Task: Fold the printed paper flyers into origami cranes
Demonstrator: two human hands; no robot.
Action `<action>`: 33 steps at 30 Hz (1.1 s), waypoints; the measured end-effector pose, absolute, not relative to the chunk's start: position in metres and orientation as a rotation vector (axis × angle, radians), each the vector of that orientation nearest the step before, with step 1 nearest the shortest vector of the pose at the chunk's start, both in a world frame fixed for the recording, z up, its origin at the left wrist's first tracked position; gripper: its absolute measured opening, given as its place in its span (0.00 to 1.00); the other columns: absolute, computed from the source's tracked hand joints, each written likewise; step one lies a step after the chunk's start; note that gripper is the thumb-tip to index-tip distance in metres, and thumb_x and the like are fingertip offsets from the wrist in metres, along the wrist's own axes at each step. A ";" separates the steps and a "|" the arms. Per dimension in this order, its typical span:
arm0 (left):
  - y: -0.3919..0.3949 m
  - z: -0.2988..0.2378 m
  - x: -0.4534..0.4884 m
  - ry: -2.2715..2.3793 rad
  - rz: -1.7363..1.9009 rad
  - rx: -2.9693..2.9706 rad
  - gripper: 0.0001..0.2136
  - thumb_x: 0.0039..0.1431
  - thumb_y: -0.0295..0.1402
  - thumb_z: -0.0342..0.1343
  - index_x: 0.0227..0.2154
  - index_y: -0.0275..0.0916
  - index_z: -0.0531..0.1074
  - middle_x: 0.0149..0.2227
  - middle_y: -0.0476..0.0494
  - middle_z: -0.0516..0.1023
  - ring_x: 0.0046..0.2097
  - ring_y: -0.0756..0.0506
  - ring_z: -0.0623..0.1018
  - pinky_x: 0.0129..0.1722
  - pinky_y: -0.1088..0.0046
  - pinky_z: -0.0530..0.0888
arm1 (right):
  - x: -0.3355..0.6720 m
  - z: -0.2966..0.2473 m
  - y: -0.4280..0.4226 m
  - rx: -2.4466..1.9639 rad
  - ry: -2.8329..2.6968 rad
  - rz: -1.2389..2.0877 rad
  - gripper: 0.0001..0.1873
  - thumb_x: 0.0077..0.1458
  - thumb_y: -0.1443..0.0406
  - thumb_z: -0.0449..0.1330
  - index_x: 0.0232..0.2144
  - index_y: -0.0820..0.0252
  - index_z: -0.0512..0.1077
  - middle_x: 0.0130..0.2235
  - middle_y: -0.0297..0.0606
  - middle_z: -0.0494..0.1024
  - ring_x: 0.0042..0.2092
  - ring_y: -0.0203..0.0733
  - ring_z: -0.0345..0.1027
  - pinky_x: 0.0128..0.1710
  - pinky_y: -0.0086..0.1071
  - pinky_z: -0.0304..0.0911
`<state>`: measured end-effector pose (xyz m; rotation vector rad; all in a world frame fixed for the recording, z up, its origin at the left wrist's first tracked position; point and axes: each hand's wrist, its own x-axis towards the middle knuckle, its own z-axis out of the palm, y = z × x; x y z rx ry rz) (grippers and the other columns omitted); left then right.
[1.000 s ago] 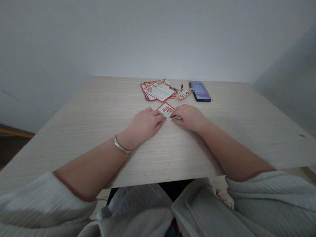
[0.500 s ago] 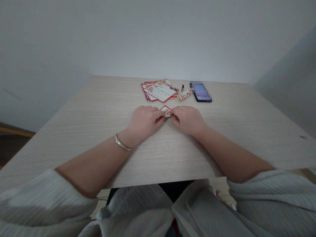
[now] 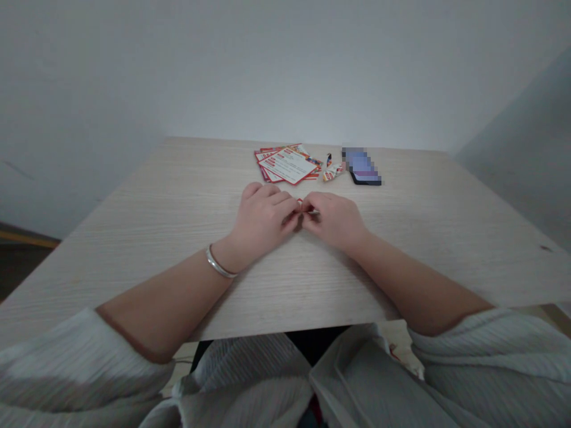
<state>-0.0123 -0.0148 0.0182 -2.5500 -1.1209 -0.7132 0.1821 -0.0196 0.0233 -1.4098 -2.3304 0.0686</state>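
My left hand (image 3: pixel 263 217) and my right hand (image 3: pixel 336 219) meet at the middle of the light wooden table (image 3: pixel 156 208). Both pinch a small red-and-white paper card (image 3: pixel 306 206), folded so that only a sliver of it shows between the fingertips. The fingers of both hands are curled and pressed together on it. A silver bangle (image 3: pixel 217 263) sits on my left wrist.
A fanned pile of red-and-white cards (image 3: pixel 288 164) lies just beyond my hands. To its right is a small folded paper piece (image 3: pixel 332 170), then a dark phone (image 3: pixel 362 168). Plain walls close in behind and on the right.
The card has been folded smaller: earlier much of it lay flat between my hands, now nearly all is hidden. My hands have drawn closer together.
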 end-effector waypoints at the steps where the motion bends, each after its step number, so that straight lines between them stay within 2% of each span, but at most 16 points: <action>1: -0.015 0.018 -0.012 -1.126 -0.721 -2.550 0.13 0.70 0.36 0.52 0.34 0.42 0.79 0.34 0.43 0.84 0.44 0.38 0.78 0.46 0.54 0.66 | 0.182 0.023 -0.019 -1.413 -2.327 0.070 0.07 0.60 0.64 0.58 0.38 0.56 0.76 0.41 0.40 0.85 0.42 0.45 0.76 0.40 0.34 0.61; 7: -0.013 0.017 -0.015 -1.135 -0.766 -2.504 0.10 0.67 0.35 0.56 0.30 0.42 0.78 0.32 0.45 0.84 0.42 0.39 0.77 0.45 0.54 0.64 | 0.189 0.022 -0.016 -1.416 -2.309 0.009 0.06 0.59 0.66 0.59 0.36 0.56 0.76 0.40 0.41 0.85 0.42 0.47 0.76 0.38 0.35 0.59; 15: -0.008 0.018 -0.027 -1.246 -0.742 -2.461 0.10 0.65 0.34 0.54 0.29 0.42 0.78 0.34 0.42 0.83 0.42 0.38 0.78 0.44 0.55 0.65 | 0.211 0.021 -0.005 -1.478 -2.258 -0.039 0.05 0.56 0.68 0.60 0.34 0.57 0.77 0.38 0.40 0.85 0.40 0.48 0.76 0.37 0.36 0.59; 27: -0.002 0.022 -0.033 -1.486 -0.674 -2.458 0.11 0.65 0.35 0.53 0.33 0.42 0.79 0.39 0.41 0.85 0.46 0.36 0.79 0.49 0.53 0.67 | 0.241 0.016 0.009 -1.578 -2.039 0.013 0.03 0.51 0.68 0.63 0.31 0.54 0.74 0.36 0.38 0.85 0.38 0.48 0.77 0.36 0.37 0.61; 30: 0.001 0.019 -0.035 -1.511 -0.672 -2.449 0.10 0.65 0.35 0.53 0.33 0.41 0.79 0.39 0.41 0.85 0.46 0.35 0.80 0.49 0.53 0.67 | 0.241 0.013 0.010 -1.557 -1.979 0.028 0.04 0.53 0.68 0.63 0.33 0.54 0.76 0.36 0.38 0.85 0.38 0.48 0.78 0.37 0.38 0.64; 33: 0.003 0.016 -0.035 -1.450 -0.718 -2.492 0.09 0.64 0.34 0.54 0.33 0.41 0.78 0.37 0.42 0.85 0.45 0.37 0.80 0.49 0.55 0.67 | 0.235 0.011 0.007 -1.359 -2.016 0.068 0.08 0.56 0.66 0.63 0.40 0.55 0.77 0.42 0.41 0.85 0.43 0.49 0.78 0.44 0.41 0.69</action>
